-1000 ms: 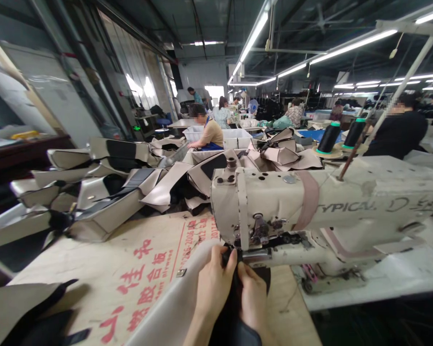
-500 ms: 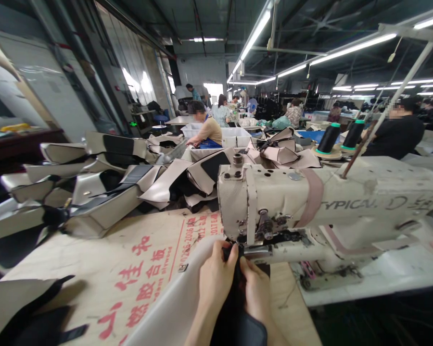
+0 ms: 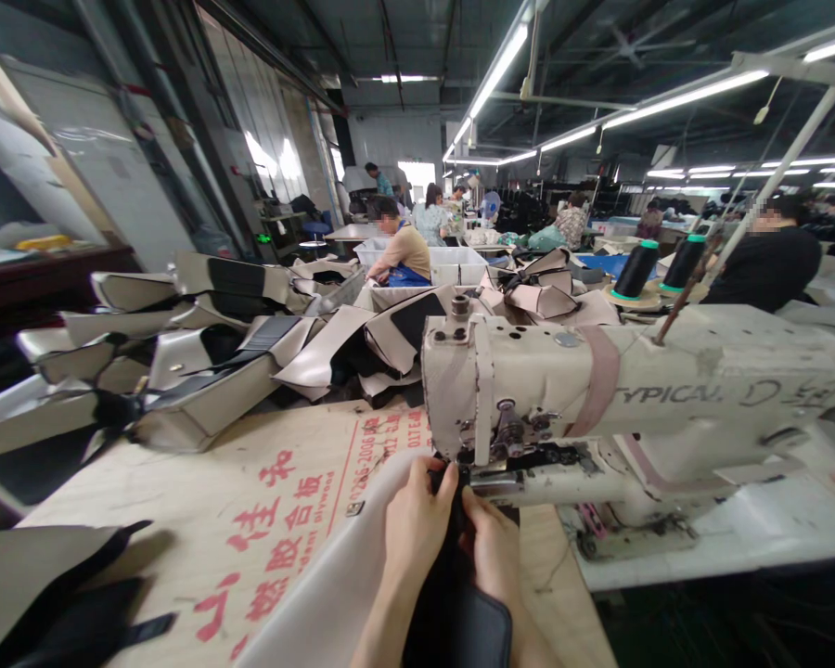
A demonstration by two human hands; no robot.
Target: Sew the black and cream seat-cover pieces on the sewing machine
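- An industrial sewing machine (image 3: 598, 390) stands at the far right edge of the plywood tabletop (image 3: 264, 547).
- A beige-and-black upholstery panel (image 3: 320, 566) lies across the tabletop, reaching the machine's presser foot (image 3: 494, 481).
- The left hand (image 3: 417, 529) and right hand (image 3: 491, 557) pinch its black edge between closed fingers (image 3: 447, 478), just beside the foot.

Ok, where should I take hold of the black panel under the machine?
Take the black panel by its lower end, coming from your side: that end looks free, hanging toward you, while its top is pinched by your left hand and right hand at the sewing machine.
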